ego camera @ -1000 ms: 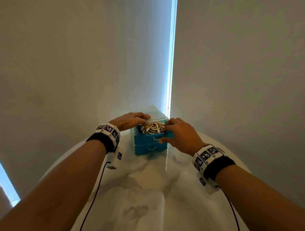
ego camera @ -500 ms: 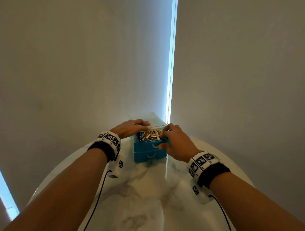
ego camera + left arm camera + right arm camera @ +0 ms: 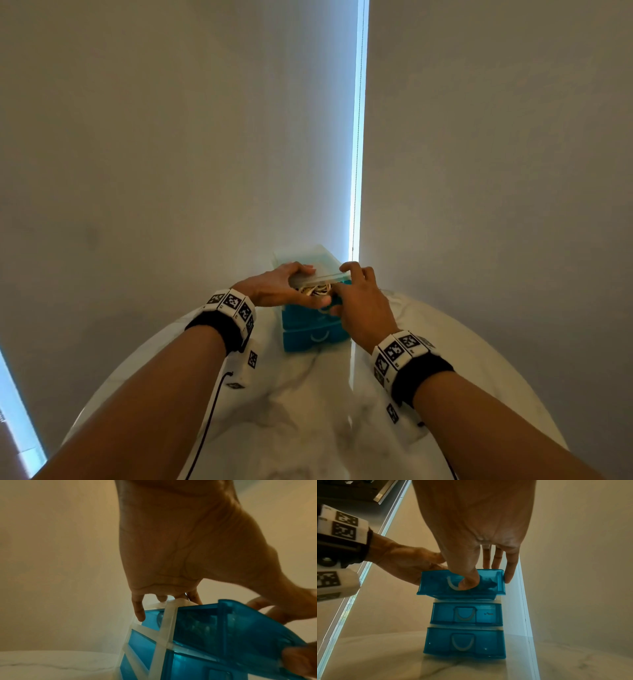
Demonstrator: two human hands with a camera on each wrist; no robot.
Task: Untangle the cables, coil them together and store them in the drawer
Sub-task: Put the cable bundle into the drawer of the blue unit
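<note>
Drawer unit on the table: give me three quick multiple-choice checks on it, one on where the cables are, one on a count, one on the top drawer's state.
1. Where are the cables?
A. in the top drawer
B. on the table beside the unit
C. in the bottom drawer

2. How many blue drawers does the drawer unit have?
A. two
B. three
C. four

3. What state is the top drawer in?
A. pushed fully in
B. partly pulled out
C. lifted out and lying on the table

Key: 1 A, the head view shows pale cable loops inside the top drawer between the left hand and the right hand. 2 B, the right wrist view shows three stacked fronts, each with a curved handle. 3 B, its front juts forward past the two drawers below, the right thumb on it.
</note>
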